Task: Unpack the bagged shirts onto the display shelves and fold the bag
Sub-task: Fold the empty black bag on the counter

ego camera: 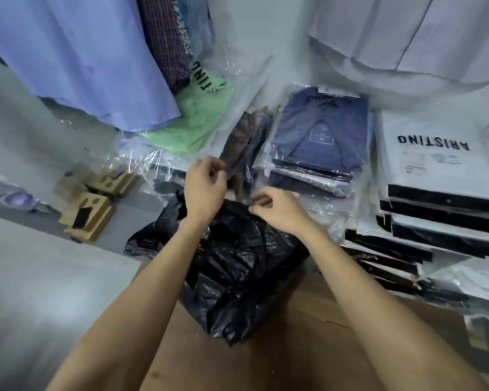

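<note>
A crumpled black plastic bag [237, 263] lies on the brown counter [280, 348], its mouth turned toward the far edge where the shelf of packed stock begins. That orientation looks deliberate: whatever comes out can go straight onto the piles behind it.

The left hand [205, 183] is curled, its fingertips pinching the near end of a dark shirt in a clear plastic sleeve [243, 142], which slants up and away from the bag mouth toward the far edge. It appears to be part-way between bag and shelf, held by its end so it can be slid or tipped onto a pile. The right hand [271, 207] is also curled, pinching the bag's rim at the mouth; my guess is that it holds the opening steady so the sleeve does not drag the bag along.

Just right of the lifted shirt sits a stack of blue folded shirts in clear sleeves [322, 136], and further right a stack of white flat printed packets [435, 170]. A green folded shirt in a clear sleeve [198, 117] lies near the far left, under hanging shirts.

The bag still looks bulky, so folding it seems some way off.
</note>
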